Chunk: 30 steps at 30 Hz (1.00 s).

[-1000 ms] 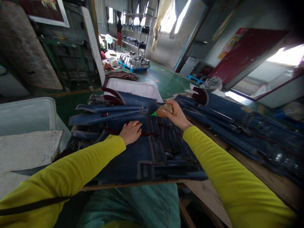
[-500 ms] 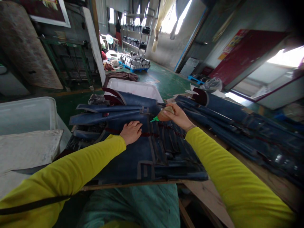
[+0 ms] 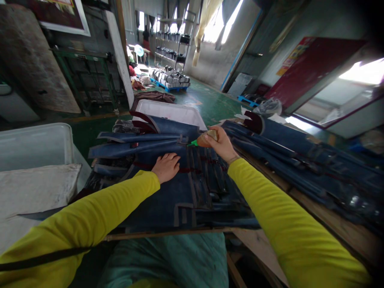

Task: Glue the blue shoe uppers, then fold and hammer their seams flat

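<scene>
1. Grips the bottle (image 3: 207, 139) in the right hand (image 3: 220, 145), with fingers and thumb closed around its body, above the upper part of the blue panel (image 3: 159, 200).
2. Looks amber-brown and rounded at the bottle's body, narrowing to a bright green nozzle (image 3: 193, 143).
3. Tilts to the left, nozzle slightly down, close to the grey edging; cannot tell whether touching.
4. Lays the left hand (image 3: 167, 167) open, palm down, on the panel, beside a dark red strip (image 3: 186, 170).
5. Looks smooth and dark blue across the panel, with grey bands and a grey angular outline near its lower edge.
6. Spreads more blue pieces (image 3: 288, 140) out to the right, also banded in grey.
7. Beyond the panel, stands a white bin (image 3: 168, 107); to the left, a clear bin (image 3: 33, 144).
8. Shows red and yellow print on the poster (image 3: 295, 54) by the red board (image 3: 324, 60), too blurred to read.
</scene>
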### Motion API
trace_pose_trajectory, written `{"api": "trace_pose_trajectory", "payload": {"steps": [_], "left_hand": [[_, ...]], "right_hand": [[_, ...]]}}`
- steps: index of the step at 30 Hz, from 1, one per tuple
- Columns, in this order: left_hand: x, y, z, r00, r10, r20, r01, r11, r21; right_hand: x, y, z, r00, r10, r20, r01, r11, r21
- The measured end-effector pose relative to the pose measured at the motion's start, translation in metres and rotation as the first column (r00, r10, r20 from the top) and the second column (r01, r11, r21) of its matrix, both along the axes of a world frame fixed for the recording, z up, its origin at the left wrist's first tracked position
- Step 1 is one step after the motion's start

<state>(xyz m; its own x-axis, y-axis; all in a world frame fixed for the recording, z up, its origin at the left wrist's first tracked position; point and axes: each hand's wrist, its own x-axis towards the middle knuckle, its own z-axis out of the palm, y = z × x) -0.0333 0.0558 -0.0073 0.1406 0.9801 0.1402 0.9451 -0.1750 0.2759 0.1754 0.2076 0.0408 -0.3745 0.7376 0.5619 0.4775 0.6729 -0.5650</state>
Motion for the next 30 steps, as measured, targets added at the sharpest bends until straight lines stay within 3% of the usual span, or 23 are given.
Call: {"api": "trace_pose_trajectory", "payload": {"steps": [5, 11, 18, 21, 26, 30], "left_hand": [[0.000, 0.000, 0.000, 1.000, 0.001, 0.004, -0.001, 1.000, -0.009], [-0.001, 0.001, -0.002, 1.000, -0.008, 0.002, 0.008, 1.000, 0.009], [-0.001, 0.001, -0.002, 1.000, 0.002, 0.003, -0.002, 1.000, 0.005], [-0.001, 0.001, -0.002, 1.000, -0.002, 0.002, 0.002, 1.000, 0.006], [-0.001, 0.001, -0.001, 1.000, -0.007, 0.006, 0.007, 1.000, 0.010], [-0.001, 0.000, -0.001, 1.000, -0.003, 0.003, 0.003, 1.000, 0.002]], "right_hand": [[0.007, -0.013, 0.008, 0.996, 0.036, 0.078, -0.023, 0.987, -0.162], [0.013, -0.022, 0.013, 0.987, 0.063, 0.146, 0.003, 0.910, -0.415], [0.005, -0.017, 0.007, 0.997, -0.017, 0.078, 0.037, 0.964, -0.264], [0.009, -0.024, 0.011, 0.991, 0.001, 0.135, 0.046, 0.938, -0.344], [0.013, -0.039, 0.020, 0.986, 0.069, 0.152, 0.030, 0.822, -0.569], [0.012, -0.046, 0.023, 0.989, 0.036, 0.145, 0.048, 0.844, -0.535]]}}
